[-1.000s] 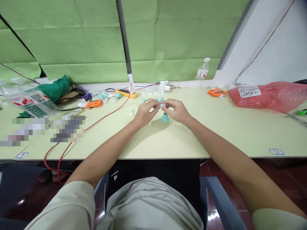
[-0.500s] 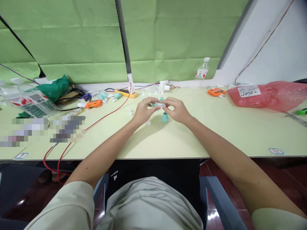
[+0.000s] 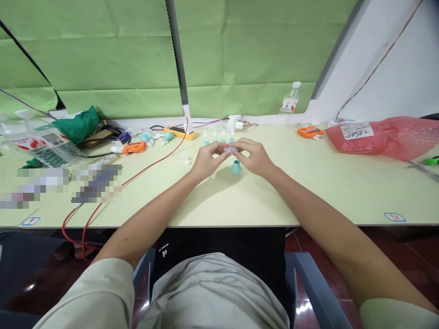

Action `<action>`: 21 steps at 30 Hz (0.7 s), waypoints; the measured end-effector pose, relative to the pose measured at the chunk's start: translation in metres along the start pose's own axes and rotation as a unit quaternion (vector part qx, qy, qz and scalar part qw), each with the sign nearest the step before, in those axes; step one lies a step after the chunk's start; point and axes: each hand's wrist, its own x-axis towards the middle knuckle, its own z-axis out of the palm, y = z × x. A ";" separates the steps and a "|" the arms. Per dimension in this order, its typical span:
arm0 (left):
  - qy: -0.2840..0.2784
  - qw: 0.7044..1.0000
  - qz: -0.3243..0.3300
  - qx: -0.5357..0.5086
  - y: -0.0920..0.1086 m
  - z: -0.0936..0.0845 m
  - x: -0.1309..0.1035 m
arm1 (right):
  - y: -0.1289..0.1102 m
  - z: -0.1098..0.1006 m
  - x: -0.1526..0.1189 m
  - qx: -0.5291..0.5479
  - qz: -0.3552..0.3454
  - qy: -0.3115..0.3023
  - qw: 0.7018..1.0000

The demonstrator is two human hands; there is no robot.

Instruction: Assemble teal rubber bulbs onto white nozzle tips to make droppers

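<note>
A small clear, whitish piece (image 3: 230,149) is pinched between the fingertips of both hands above the table. My left hand (image 3: 208,161) grips its left end, and my right hand (image 3: 253,156) has its right end. Just below the fingers a teal bulb-shaped part (image 3: 236,167) stands upright on the table. Behind my hands several small teal bottles with white tops (image 3: 223,135) stand in a row. A small white part (image 3: 187,160) lies left of my left hand, and another (image 3: 213,175) sits beneath it, partly hidden.
On the pale table (image 3: 325,192) are a yellow multimeter (image 3: 180,132), orange tools (image 3: 134,147) (image 3: 310,132), a red plastic bag (image 3: 387,137) and a clear bottle (image 3: 288,105). Large bottles (image 3: 44,141) lie at left. A red cable (image 3: 154,163) crosses the left side.
Both hands have shifted only slightly around the clear piece, which now sits a little more level and lower. The row of small bottles behind shows more clearly.
</note>
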 end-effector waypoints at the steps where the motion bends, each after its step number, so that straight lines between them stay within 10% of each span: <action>1: -0.008 1.000 -0.001 -0.016 -0.001 -0.001 0.001 | 0.001 0.000 0.000 0.004 0.003 0.003 1.000; 21: 0.015 0.986 -0.076 -0.151 -0.004 0.007 0.004 | 0.001 0.005 -0.003 -0.033 -0.032 -0.007 0.999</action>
